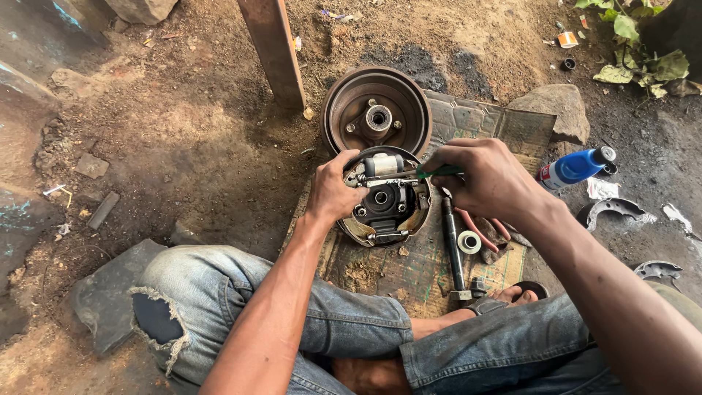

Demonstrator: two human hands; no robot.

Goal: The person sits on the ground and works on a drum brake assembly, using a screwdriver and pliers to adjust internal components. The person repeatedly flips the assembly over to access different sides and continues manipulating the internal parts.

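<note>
My left hand [333, 192] grips the brake backing plate [384, 197]; my right hand [486, 179] fingers pinch a green-handled tool [437, 172] at its spring. Shoes look fitted; the drum [376, 110], upper centre, remains off.

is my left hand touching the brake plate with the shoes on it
Touching. The head view shows the left hand gripping the left rim of the brake plate, fingers curled over its edge with no gap between them.

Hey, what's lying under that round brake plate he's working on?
The brake plate lies on a flattened cardboard sheet spread over dirt. The left hand grips its rim; the right hand holds a green-handled tool. Whatever is directly beneath the plate is covered.
</note>
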